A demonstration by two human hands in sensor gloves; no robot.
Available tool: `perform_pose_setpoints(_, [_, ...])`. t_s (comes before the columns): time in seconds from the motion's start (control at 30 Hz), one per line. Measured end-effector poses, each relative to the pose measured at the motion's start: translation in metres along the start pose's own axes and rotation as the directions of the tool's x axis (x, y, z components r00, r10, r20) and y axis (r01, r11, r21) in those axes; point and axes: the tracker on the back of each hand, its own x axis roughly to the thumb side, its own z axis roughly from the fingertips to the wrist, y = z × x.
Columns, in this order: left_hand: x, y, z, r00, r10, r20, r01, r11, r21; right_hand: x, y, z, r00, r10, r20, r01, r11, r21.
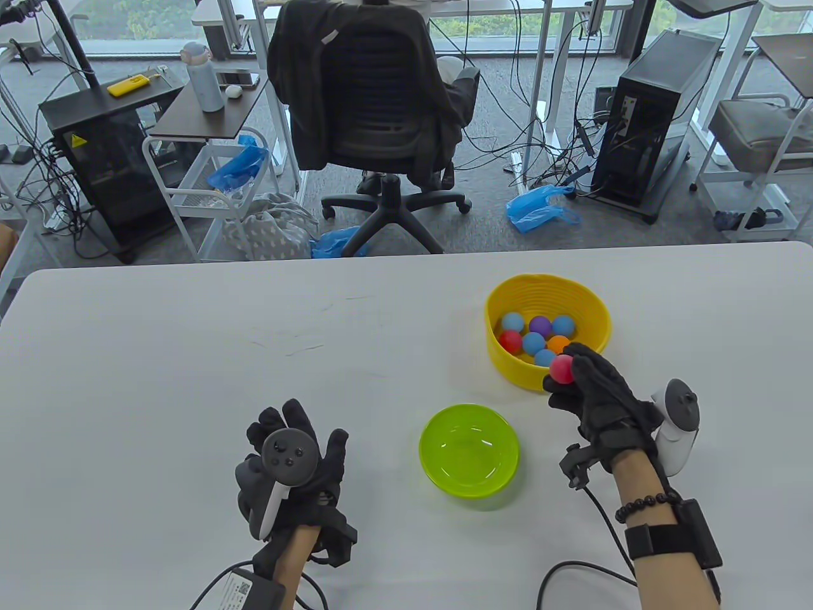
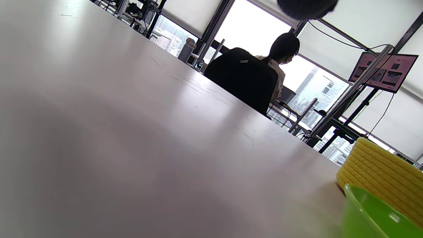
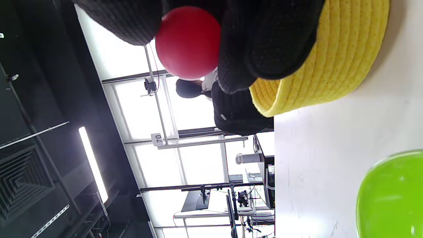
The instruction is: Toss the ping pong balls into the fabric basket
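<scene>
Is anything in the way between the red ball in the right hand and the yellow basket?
Nothing visible blocks it. The right hand pinches the red ball right at the near rim of the yellow basket, whose top is open. The green bowl sits nearer the person, off that path. The left hand rests far to the side.

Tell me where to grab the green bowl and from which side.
Pinch the green bowl at its rim, coming from above on the near right side. It sits upright and empty, its wall is thin, and the right hand is closest, though it holds a red ball.
</scene>
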Motion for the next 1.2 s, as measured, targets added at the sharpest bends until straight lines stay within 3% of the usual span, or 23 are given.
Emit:
perform_pose_setpoints(0.3, [0.0, -0.001, -0.001, 1.0, -0.009, -0.009, 0.009, 1.0, -0.002, 0.002, -0.008, -0.012, 0.991, -0.135, 0.027, 0.132, 0.987, 0.091])
perform_pose_setpoints(0.57, [0.001, -0.001, -0.001, 1.0, -0.02, -0.007, 0.02, 1.0, 0.007, 0.011, -0.013, -0.003, 0.987, -0.138, 0.08, 0.134, 0.99, 0.05])
perform_pose_setpoints(0.7, [0.002, -0.001, -0.001, 1.0, -0.023, -0.003, 0.023, 1.0, 0.006, 0.023, -0.016, 0.006, 0.992, -0.029, 0.125, 0.026, 0.999, 0.02])
perform_pose_setpoints(0.83, [0.004, -0.001, 0.0, 1.0, -0.029, 0.005, 0.029, 1.0, 0.012, 0.039, -0.019, 0.019, 0.953, 0.257, 0.162, -0.251, 0.966, -0.057])
perform_pose_setpoints(0.9, [0.005, -0.001, 0.0, 0.999, -0.034, 0.013, 0.034, 0.999, 0.014, 0.05, -0.021, 0.027, 0.856, 0.48, 0.192, -0.471, 0.877, -0.095])
perform_pose_setpoints(1.0, [0.01, -0.002, 0.001, 0.998, -0.052, 0.035, 0.052, 0.999, 0.01, 0.059, -0.021, 0.037, 0.511, 0.837, 0.193, -0.835, 0.537, -0.119])
perform_pose_setpoints(1.03, [0.011, -0.003, 0.001, 0.997, -0.07, 0.041, 0.071, 0.997, -0.009, 0.059, -0.02, 0.039, 0.389, 0.903, 0.183, -0.903, 0.413, -0.12])
perform_pose_setpoints(1.1, [0.014, -0.005, 0.002, 0.992, -0.118, 0.036, 0.119, 0.993, -0.007, 0.054, -0.02, 0.041, 0.222, 0.959, 0.175, -0.962, 0.245, -0.119])
perform_pose_setpoints(1.2, [0.019, -0.006, 0.004, 0.987, -0.158, 0.037, 0.158, 0.987, 0.011, 0.043, -0.021, 0.041, 0.093, 0.982, 0.162, -0.984, 0.116, -0.137])
